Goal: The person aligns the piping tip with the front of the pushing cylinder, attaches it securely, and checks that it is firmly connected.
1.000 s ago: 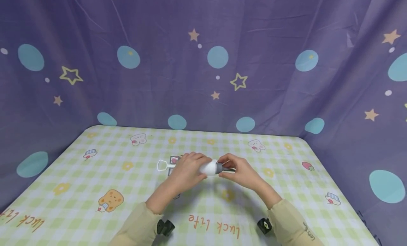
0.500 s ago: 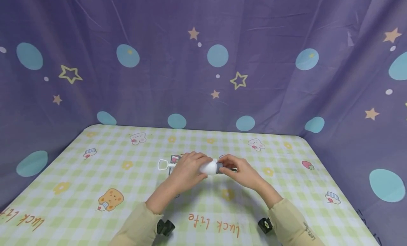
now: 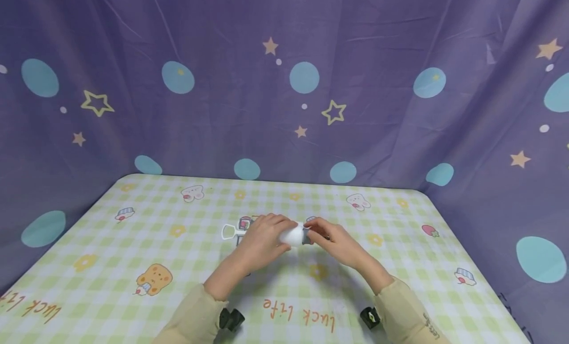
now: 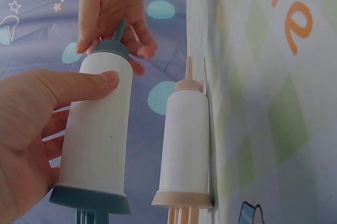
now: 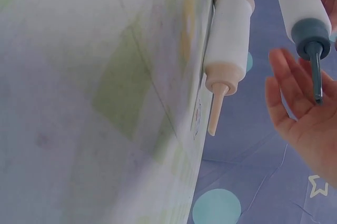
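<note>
My left hand (image 3: 264, 238) grips the barrel of a white syringe (image 4: 100, 124) with a dark teal cap, slim nozzle and end flange. In the left wrist view its thumb lies along the barrel below the cap. My right hand (image 5: 310, 113) is around the nozzle end, its fingers spread and loosely bent about the teal cap (image 5: 310, 37). Another white syringe (image 4: 185, 139), with beige cap, nozzle and flange, lies on the table beside the held one. In the head view the hands mostly hide it. A pale loop handle (image 3: 228, 231) sticks out left of my left hand.
A green-and-white checked cloth (image 3: 186, 255) with printed cartoons and lettering covers the table. A purple curtain (image 3: 222, 132) with stars and blue spots hangs behind it. Dark wrist cameras (image 3: 231, 319) sit at both sleeves.
My right fingers have shifted slightly left from beside the nozzle to around the teal cap, covering more of the nozzle in the head view. My left hand keeps its hold on the barrel.
</note>
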### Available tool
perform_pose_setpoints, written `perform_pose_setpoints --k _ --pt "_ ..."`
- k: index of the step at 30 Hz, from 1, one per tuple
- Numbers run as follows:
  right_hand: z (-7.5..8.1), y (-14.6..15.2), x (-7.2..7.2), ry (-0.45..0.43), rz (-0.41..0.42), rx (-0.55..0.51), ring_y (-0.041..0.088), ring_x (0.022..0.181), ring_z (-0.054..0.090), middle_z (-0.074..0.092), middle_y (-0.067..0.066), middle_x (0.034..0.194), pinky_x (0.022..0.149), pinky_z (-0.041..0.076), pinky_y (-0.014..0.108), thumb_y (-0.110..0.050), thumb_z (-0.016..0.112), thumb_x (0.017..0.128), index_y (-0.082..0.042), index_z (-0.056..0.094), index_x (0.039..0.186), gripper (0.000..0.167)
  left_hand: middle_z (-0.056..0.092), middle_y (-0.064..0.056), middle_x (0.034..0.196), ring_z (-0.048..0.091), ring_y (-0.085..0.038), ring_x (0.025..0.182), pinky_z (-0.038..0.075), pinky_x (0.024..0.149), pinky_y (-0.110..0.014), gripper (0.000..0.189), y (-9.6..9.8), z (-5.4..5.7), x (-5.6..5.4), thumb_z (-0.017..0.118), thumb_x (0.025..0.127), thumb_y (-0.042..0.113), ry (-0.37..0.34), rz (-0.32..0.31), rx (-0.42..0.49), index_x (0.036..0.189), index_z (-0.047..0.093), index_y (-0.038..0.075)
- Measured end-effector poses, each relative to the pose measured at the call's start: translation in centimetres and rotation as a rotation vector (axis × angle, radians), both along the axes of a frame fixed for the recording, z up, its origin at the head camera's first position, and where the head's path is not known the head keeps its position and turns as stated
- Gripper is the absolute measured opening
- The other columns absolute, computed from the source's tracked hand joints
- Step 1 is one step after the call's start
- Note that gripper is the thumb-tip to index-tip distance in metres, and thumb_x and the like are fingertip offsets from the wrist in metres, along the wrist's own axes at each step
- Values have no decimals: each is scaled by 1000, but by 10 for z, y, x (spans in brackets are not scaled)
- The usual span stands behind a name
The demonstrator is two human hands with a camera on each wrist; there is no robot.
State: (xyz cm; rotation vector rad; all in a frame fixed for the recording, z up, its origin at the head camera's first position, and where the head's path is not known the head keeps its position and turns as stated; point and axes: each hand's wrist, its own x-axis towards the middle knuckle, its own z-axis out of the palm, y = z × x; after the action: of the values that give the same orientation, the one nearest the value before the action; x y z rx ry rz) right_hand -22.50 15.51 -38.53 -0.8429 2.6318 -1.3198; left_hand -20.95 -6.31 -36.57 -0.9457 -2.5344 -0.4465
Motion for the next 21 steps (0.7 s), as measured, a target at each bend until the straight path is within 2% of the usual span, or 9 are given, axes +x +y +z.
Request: perform_pose_setpoints --k 3,6,7,12,15,21 --pt "-1 0 1 68 -6 -11 16 93 60 60 0 113 80 48 31 -32 60 87 -16 53 119 38 64 1 105 58 -17 95 45 78 -34 45 -1 0 -1 80 67 20 0 2 3 109 64 16" --pt "-2 1 1 141 -3 -26 18 95 59 59 3 114 83 48 33 -23 69 80 -11 54 118 42 64 1 105 58 -18 95 45 78 -34 45 -1 0 -1 80 67 20 6 4 6 108 64 16" --pt "2 0 4 157 0 -28 20 94 60 60 5 113 84 48 34 -19 70 79 -9 54 117 42 64 1 105 58 -18 95 45 78 -34 45 -1 0 -1 80 67 20 8 4 5 108 65 16" --pt "2 1 3 185 -5 -32 18 90 60 62 4 106 82 48 33 -15 70 79 -7 56 114 38 64 1 106 58 -18 96 45 79 -34 45 -1 1 -1 80 67 20 4 3 9 109 64 16" --pt "-3 4 0 194 7 -36 11 88 59 63 -3 103 80 49 29 -24 69 81 -13 57 112 35 64 1 106 58 -18 96 45 79 -34 46 -1 1 -1 80 67 20 1 1 12 109 64 16" --pt "-1 5 2 153 -8 -11 8 88 59 63 -8 98 81 48 30 -35 62 85 -20 58 110 29 64 2 106 58 -17 95 46 79 -34 46 0 1 0 80 66 20 6 -8 16 110 64 16"
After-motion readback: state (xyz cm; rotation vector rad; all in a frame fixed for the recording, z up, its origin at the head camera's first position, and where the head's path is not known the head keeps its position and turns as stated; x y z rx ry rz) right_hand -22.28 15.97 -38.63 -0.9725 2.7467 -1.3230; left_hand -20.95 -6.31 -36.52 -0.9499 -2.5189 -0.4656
